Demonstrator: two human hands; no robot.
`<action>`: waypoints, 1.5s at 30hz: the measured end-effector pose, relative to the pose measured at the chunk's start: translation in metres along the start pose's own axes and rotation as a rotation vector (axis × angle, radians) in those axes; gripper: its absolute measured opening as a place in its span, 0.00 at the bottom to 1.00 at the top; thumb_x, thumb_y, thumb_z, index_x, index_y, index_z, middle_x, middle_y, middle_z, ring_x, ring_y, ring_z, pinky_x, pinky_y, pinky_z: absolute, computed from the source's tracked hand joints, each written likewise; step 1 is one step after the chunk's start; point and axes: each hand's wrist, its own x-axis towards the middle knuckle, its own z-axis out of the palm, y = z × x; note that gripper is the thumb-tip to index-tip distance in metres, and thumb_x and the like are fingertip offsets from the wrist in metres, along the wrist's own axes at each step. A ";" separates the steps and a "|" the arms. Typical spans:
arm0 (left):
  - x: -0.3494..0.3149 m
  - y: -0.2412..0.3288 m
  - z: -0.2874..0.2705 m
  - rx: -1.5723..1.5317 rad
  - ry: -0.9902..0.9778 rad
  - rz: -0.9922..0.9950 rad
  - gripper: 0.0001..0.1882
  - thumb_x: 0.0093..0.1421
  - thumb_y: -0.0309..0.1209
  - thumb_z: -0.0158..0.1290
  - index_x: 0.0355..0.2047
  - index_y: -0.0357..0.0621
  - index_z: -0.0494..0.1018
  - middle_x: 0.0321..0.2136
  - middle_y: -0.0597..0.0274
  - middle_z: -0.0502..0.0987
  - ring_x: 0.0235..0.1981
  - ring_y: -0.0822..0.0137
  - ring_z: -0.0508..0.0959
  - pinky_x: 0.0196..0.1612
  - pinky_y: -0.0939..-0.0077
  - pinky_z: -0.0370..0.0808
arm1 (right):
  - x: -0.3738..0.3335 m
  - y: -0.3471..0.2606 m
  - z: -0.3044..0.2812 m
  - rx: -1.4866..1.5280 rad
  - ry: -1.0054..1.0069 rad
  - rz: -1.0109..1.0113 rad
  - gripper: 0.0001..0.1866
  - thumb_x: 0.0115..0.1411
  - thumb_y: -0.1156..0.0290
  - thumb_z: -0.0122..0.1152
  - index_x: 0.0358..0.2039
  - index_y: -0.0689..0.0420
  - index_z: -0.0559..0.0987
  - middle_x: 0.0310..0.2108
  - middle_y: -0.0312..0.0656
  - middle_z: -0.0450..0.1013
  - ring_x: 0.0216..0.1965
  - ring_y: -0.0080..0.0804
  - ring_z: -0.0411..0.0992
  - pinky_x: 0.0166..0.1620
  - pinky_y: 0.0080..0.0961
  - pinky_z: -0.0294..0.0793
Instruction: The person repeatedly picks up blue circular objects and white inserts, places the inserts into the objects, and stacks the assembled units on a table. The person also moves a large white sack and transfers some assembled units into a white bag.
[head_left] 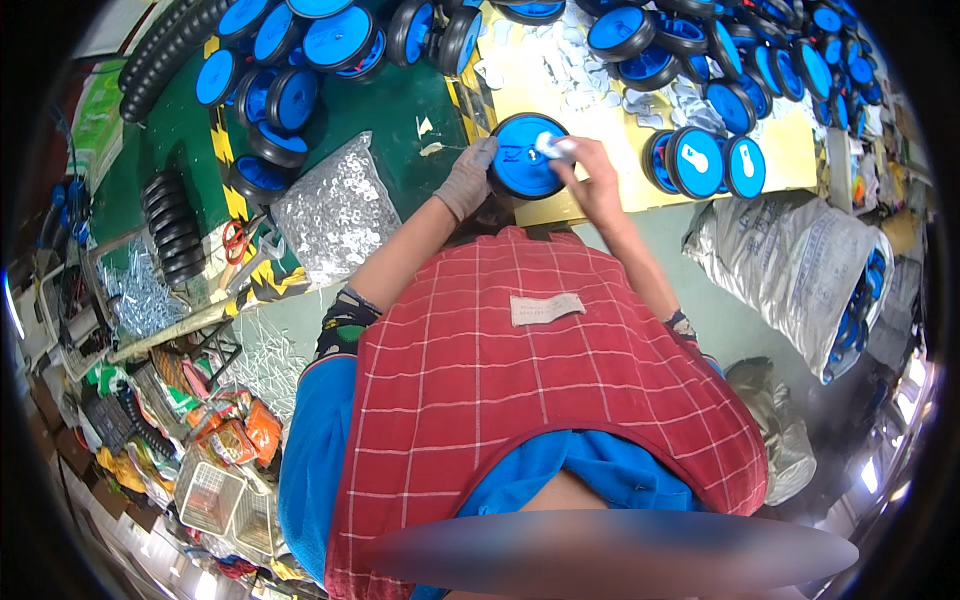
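Observation:
A blue wheel with a black tyre (513,172) is at the yellow work surface's front edge, its blue face turned up. My left hand (466,183), in a grey glove, grips the wheel by its left rim. My bare right hand (594,182) is over the wheel's right side, fingers pinched on a small whitish sticker (547,143) near the hub. The sticker's outline is partly hidden and blurred. To the right stand several similar wheels; one wheel (684,177) bears a pale keyhole-shaped sticker, as does another (737,178).
Loose silver stickers (570,75) are scattered behind the wheel. Piled wheels (335,38) line the back. On the green surface lie a clear bag of small metal parts (338,205), red-handled scissors (235,240) and stacked black tyres (172,228). An open silver sack of wheels (790,265) stands right.

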 end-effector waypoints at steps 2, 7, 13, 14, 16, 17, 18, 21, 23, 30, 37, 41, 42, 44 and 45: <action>0.006 -0.008 -0.009 0.054 -0.047 0.052 0.22 0.67 0.44 0.49 0.52 0.40 0.67 0.46 0.56 0.74 0.47 0.65 0.75 0.52 0.69 0.74 | 0.000 -0.010 0.021 -0.211 -0.147 -0.200 0.14 0.52 0.74 0.68 0.41 0.56 0.80 0.43 0.42 0.74 0.44 0.43 0.71 0.48 0.35 0.74; 0.000 0.006 0.000 0.494 -0.034 0.092 0.27 0.65 0.43 0.52 0.56 0.35 0.65 0.47 0.51 0.74 0.46 0.65 0.75 0.51 0.70 0.74 | 0.018 -0.023 0.035 -0.366 -0.081 -0.084 0.21 0.46 0.66 0.73 0.42 0.55 0.80 0.48 0.44 0.73 0.47 0.46 0.71 0.51 0.37 0.72; -0.012 0.020 0.014 0.741 0.060 0.118 0.27 0.64 0.41 0.54 0.55 0.32 0.65 0.47 0.48 0.75 0.47 0.63 0.76 0.51 0.70 0.73 | 0.055 0.004 0.028 -0.208 -0.458 0.419 0.48 0.37 0.54 0.79 0.59 0.55 0.68 0.50 0.60 0.69 0.52 0.58 0.69 0.54 0.42 0.71; -0.014 0.023 0.017 0.719 0.086 0.098 0.28 0.64 0.43 0.54 0.55 0.33 0.66 0.47 0.48 0.75 0.46 0.63 0.76 0.50 0.71 0.73 | 0.062 0.005 0.027 -0.199 -0.520 0.418 0.48 0.38 0.53 0.79 0.59 0.56 0.68 0.50 0.60 0.69 0.52 0.58 0.69 0.54 0.42 0.71; -0.017 0.027 0.028 0.777 0.061 0.071 0.29 0.63 0.45 0.55 0.54 0.34 0.67 0.47 0.48 0.76 0.46 0.62 0.76 0.50 0.70 0.73 | 0.066 0.010 0.020 -0.223 -0.539 0.349 0.46 0.40 0.51 0.78 0.57 0.58 0.70 0.49 0.58 0.71 0.51 0.54 0.71 0.52 0.40 0.72; -0.019 0.031 0.032 0.806 0.059 0.054 0.29 0.62 0.46 0.56 0.54 0.34 0.67 0.47 0.47 0.76 0.45 0.61 0.77 0.50 0.70 0.73 | 0.068 0.021 0.009 -0.151 -0.558 0.346 0.42 0.43 0.50 0.76 0.54 0.59 0.72 0.47 0.57 0.73 0.49 0.53 0.73 0.51 0.39 0.73; -0.011 0.022 0.024 0.894 0.002 0.149 0.30 0.60 0.47 0.58 0.51 0.34 0.69 0.44 0.45 0.76 0.45 0.58 0.77 0.51 0.68 0.72 | 0.070 0.037 -0.007 -0.076 -0.580 0.342 0.38 0.46 0.49 0.74 0.52 0.60 0.74 0.45 0.56 0.75 0.47 0.52 0.74 0.49 0.38 0.73; 0.015 0.033 0.029 0.977 0.215 0.301 0.29 0.59 0.47 0.59 0.49 0.36 0.69 0.43 0.45 0.75 0.46 0.55 0.76 0.52 0.65 0.71 | 0.087 0.069 -0.049 -0.077 -0.625 0.368 0.26 0.58 0.49 0.64 0.41 0.63 0.81 0.37 0.54 0.79 0.41 0.48 0.77 0.44 0.36 0.75; 0.038 0.058 0.032 1.100 0.593 0.770 0.31 0.55 0.43 0.62 0.53 0.39 0.66 0.50 0.46 0.68 0.52 0.48 0.71 0.55 0.61 0.69 | 0.107 0.087 -0.058 -0.216 -0.681 0.482 0.26 0.60 0.48 0.61 0.38 0.63 0.82 0.36 0.54 0.79 0.40 0.50 0.77 0.42 0.36 0.75; 0.086 0.127 0.009 1.328 0.715 0.652 0.32 0.56 0.41 0.59 0.56 0.39 0.64 0.49 0.41 0.72 0.48 0.41 0.74 0.53 0.55 0.70 | 0.129 0.147 -0.004 -0.636 -0.647 -0.254 0.07 0.52 0.68 0.62 0.33 0.50 0.80 0.36 0.43 0.75 0.39 0.46 0.77 0.38 0.38 0.77; -0.015 0.143 -0.022 0.972 0.275 0.474 0.23 0.63 0.45 0.51 0.50 0.40 0.73 0.45 0.42 0.77 0.49 0.45 0.75 0.53 0.60 0.70 | 0.125 0.160 -0.018 -0.678 -0.781 -0.235 0.09 0.56 0.73 0.53 0.39 0.52 0.72 0.32 0.47 0.76 0.34 0.49 0.78 0.34 0.43 0.75; 0.001 0.117 -0.062 1.623 0.078 0.559 0.15 0.61 0.38 0.50 0.47 0.52 0.75 0.44 0.54 0.78 0.45 0.51 0.77 0.49 0.63 0.74 | 0.131 0.166 -0.006 -0.663 -0.708 -0.224 0.13 0.55 0.74 0.54 0.42 0.51 0.71 0.38 0.48 0.74 0.38 0.49 0.77 0.37 0.44 0.76; 0.009 0.114 -0.061 1.691 0.175 0.686 0.14 0.61 0.38 0.50 0.46 0.53 0.75 0.44 0.56 0.78 0.45 0.51 0.77 0.48 0.62 0.74 | 0.132 0.161 -0.005 -0.663 -0.643 -0.204 0.14 0.55 0.74 0.54 0.43 0.51 0.71 0.39 0.48 0.74 0.39 0.49 0.77 0.37 0.45 0.76; 0.015 0.119 -0.058 1.717 0.314 0.921 0.13 0.61 0.35 0.51 0.45 0.53 0.75 0.43 0.55 0.77 0.42 0.51 0.77 0.47 0.61 0.75 | 0.137 0.154 -0.003 -0.717 -0.700 -0.126 0.14 0.55 0.75 0.55 0.44 0.51 0.71 0.40 0.48 0.73 0.41 0.49 0.76 0.38 0.45 0.76; 0.012 0.125 -0.047 1.582 0.397 0.971 0.13 0.60 0.34 0.52 0.45 0.52 0.75 0.43 0.54 0.77 0.43 0.50 0.77 0.47 0.61 0.75 | 0.140 0.156 -0.005 -0.745 -0.721 -0.076 0.15 0.55 0.75 0.55 0.44 0.51 0.71 0.41 0.48 0.72 0.42 0.49 0.76 0.39 0.45 0.76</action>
